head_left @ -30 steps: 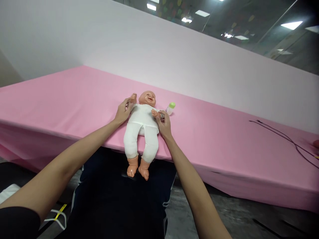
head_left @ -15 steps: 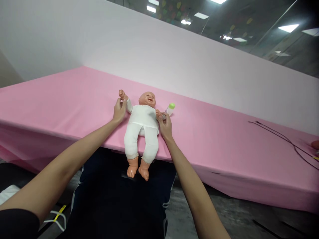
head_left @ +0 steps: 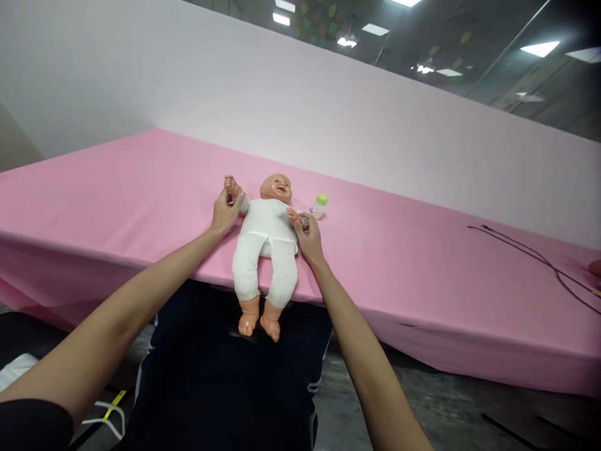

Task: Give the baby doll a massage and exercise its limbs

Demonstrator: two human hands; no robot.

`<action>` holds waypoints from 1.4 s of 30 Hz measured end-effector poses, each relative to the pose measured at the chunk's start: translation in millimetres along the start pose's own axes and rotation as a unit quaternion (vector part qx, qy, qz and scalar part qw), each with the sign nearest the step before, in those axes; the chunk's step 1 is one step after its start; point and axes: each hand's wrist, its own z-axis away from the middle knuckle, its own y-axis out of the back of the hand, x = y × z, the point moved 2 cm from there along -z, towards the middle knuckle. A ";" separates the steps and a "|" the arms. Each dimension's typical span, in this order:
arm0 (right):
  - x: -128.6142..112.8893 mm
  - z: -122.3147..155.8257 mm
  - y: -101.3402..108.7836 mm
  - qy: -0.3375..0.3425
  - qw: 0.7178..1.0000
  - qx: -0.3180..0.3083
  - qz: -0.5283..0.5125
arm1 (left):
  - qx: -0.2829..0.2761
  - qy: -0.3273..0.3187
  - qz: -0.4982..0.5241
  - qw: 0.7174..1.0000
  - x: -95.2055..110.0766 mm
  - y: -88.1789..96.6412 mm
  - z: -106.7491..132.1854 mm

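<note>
Pinching a doll (head_left: 266, 217) by its arms (head_left: 233, 186) are left hand (head_left: 225, 213) and, near a bottle (head_left: 319, 207), right hand (head_left: 310, 239); cables (head_left: 530, 252) lie well apart.

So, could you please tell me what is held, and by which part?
The white cloth-bodied baby doll, by both arms near the wrists: left hand on one, right hand on the other.

1. We've got a doll (head_left: 267, 219) in plain white, feet (head_left: 249, 315) orange-tan.
2. Bottle (head_left: 319, 205): lime-green cap, milky whitish body.
3. Desk (head_left: 413, 275): covered in solid pink.
4. Wall (head_left: 328, 106): plain off-white.
5. Cable (head_left: 557, 271): black, yellow bit at right edge.
6. Our trousers (head_left: 176, 332): dark navy, pale grey side stripes.
7. Sleeve (head_left: 32, 423): black.
8. Floor (head_left: 451, 388): we read mottled grey.
</note>
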 end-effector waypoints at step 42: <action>6.6 1.4 8.0 -0.009 0.999 -0.041 -0.008 | -0.034 0.001 -0.003 0.999 7.6 1.7 3.5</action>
